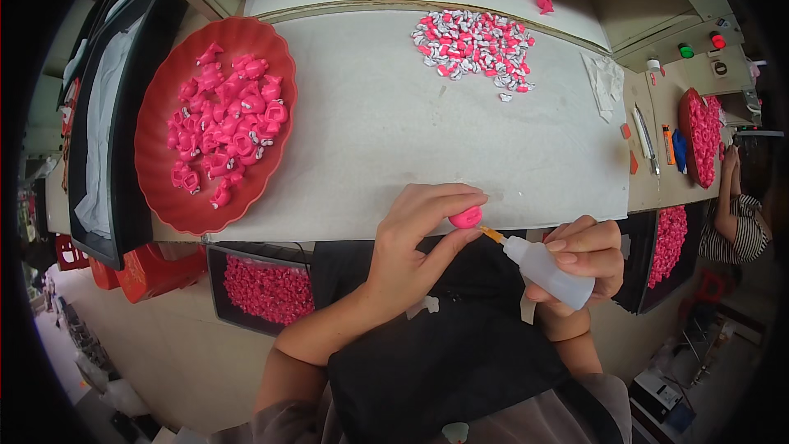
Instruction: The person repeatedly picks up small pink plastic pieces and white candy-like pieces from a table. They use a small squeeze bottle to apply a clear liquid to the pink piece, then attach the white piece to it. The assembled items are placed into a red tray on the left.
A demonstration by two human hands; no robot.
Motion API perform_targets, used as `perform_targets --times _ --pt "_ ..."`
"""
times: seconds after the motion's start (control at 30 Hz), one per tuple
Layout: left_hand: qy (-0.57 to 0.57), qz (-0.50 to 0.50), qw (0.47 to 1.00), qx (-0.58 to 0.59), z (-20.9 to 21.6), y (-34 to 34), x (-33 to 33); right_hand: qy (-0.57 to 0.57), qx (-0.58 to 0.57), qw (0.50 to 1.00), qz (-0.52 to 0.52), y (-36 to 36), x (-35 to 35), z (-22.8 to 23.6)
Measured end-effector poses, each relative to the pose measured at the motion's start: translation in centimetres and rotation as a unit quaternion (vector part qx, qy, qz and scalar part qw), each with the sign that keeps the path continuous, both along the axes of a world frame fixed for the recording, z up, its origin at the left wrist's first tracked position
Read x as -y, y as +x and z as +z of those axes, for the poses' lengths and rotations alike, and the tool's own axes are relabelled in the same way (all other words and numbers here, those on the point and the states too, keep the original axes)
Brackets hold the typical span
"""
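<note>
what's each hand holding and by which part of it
The left hand pinches a small, rounded, plastic-looking pink piece by its sides; the right hand grips a translucent white plastic squeeze bottle around its body.

The top [279,405] is a thin, soft-looking grey-brown fabric, slightly sheer, its loose sleeves ending around the upper part of the bare forearms [322,327]. Over it lies a matte black apron [444,358], broad and wrinkled across the lap, with a dark strap [590,413] toward the right shoulder and a small pale green rounded piece [455,432] near the chest. The hands [403,234] are ungloved, with slender fingers [437,212] and rounded nails [567,258].
</note>
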State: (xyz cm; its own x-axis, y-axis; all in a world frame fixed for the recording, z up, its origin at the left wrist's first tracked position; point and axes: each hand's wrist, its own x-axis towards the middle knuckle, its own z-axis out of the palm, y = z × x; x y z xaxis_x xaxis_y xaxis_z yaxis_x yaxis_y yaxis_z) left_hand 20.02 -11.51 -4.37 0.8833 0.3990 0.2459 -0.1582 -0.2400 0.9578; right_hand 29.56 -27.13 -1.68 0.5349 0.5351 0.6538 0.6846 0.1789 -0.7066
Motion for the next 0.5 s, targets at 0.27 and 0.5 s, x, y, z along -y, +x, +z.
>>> perform_targets --times 0.27,0.5 --pt "-0.183 -0.04 0.981 -0.054 -0.5 0.1 -0.5 0.054 -0.05 0.997 0.036 3.9 0.6 -0.3" --pt "-0.274 -0.05 0.958 -0.062 -0.5 0.9 -1.6 -0.131 -0.187 0.974 0.014 15.9 -1.0 -1.8"
